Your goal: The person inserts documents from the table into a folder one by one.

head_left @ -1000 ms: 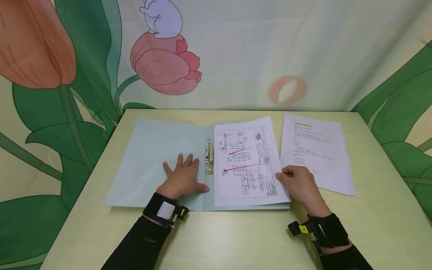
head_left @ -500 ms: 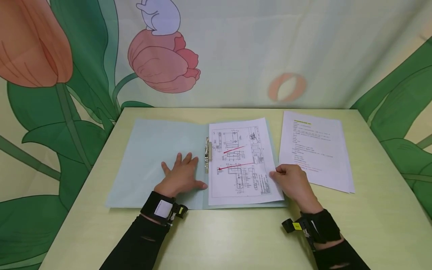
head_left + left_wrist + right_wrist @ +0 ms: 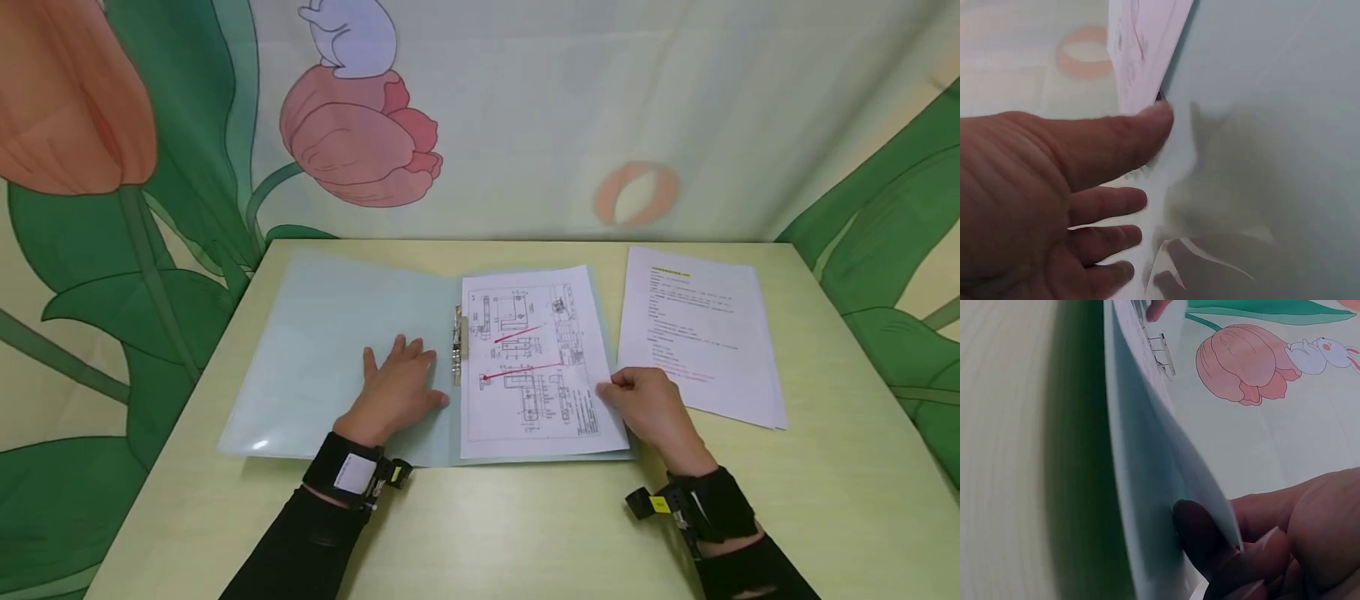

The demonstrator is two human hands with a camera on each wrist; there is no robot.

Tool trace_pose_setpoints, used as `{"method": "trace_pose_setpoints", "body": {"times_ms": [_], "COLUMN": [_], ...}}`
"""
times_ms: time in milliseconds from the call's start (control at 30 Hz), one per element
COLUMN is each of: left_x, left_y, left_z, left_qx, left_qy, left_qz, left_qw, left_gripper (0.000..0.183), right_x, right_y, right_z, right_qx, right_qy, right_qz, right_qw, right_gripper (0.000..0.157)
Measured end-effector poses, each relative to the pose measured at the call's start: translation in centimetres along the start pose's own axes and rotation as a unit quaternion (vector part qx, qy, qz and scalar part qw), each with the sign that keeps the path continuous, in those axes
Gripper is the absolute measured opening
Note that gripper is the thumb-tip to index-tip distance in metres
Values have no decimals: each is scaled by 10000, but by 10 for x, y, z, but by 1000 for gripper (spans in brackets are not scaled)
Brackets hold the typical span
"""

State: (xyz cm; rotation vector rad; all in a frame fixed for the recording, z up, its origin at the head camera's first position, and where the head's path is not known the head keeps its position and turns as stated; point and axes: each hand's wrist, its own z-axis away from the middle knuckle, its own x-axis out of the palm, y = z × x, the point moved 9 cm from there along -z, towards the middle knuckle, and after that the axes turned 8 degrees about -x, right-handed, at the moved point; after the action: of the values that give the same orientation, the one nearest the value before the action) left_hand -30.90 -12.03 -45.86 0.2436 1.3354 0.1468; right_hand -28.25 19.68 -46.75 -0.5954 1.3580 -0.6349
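Observation:
A light blue folder (image 3: pixel 330 300) lies open on the table, a metal lever clip (image 3: pixel 457 346) along its spine. On its right half is a stack of paper (image 3: pixel 517 442), topped by a technical drawing with two red arrows. My right hand (image 3: pixel 651 412) pinches the right edge of the paper between thumb and fingers; in the right wrist view the edge of the paper (image 3: pixel 1210 481) curves up from the folder. My left hand (image 3: pixel 393 387) is spread over the left cover, thumb towards the clip. The left wrist view shows its fingers (image 3: pixel 1110 206) straight and holding nothing.
To the right of the folder lies a second stack of printed sheets (image 3: pixel 701 333), with a yellow-highlighted heading. The pale wooden table (image 3: pixel 510 533) ends at the back against a curtain (image 3: pixel 525 125) printed with flowers.
My right hand has slid the paper left, up close to the clip. The left hand has shifted slightly left, and the left cover's outer edge has moved outwards, now showing a glare spot.

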Motion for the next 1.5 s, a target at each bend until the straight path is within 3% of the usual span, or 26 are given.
{"method": "trace_pose_setpoints", "body": {"times_ms": [100,167,267,367,667,1000,1200,1333,1500], "left_x": [-10,-11,-1,12,18,24,21,21,21], "left_y": [13,25,41,48,48,53,56,59,59], "left_z": [16,29,46,53,51,56,56,56,56], "left_qx": [672,1267,2054,2379,2363,2688,2585,2481,2425], "left_qy": [511,623,424,158,134,117,173,192,201], "left_qz": [124,117,54,-33,1,-68,-153,-230,-288], "left_qw": [9964,9899,9777,9712,9716,9631,9657,9683,9695], "left_gripper": [47,37,32,37,43,50,49,48,48], "right_x": [2,3,5,5,7,9,8,-4,-35], "right_y": [1,2,3,5,6,8,7,8,16], "right_z": [0,-1,-1,-2,-5,-5,-5,-3,1], "right_qx": [-10,-21,-23,-35,54,58,-7,-15,-34], "right_qy": [-3,-46,-74,-106,-225,-211,-266,-171,225], "right_qz": [2,4,65,121,146,158,254,469,519], "right_qw": [10000,10000,9999,9999,9996,9996,9993,9988,9984], "right_gripper": [24,24,23,22,22,21,23,25,27]}}
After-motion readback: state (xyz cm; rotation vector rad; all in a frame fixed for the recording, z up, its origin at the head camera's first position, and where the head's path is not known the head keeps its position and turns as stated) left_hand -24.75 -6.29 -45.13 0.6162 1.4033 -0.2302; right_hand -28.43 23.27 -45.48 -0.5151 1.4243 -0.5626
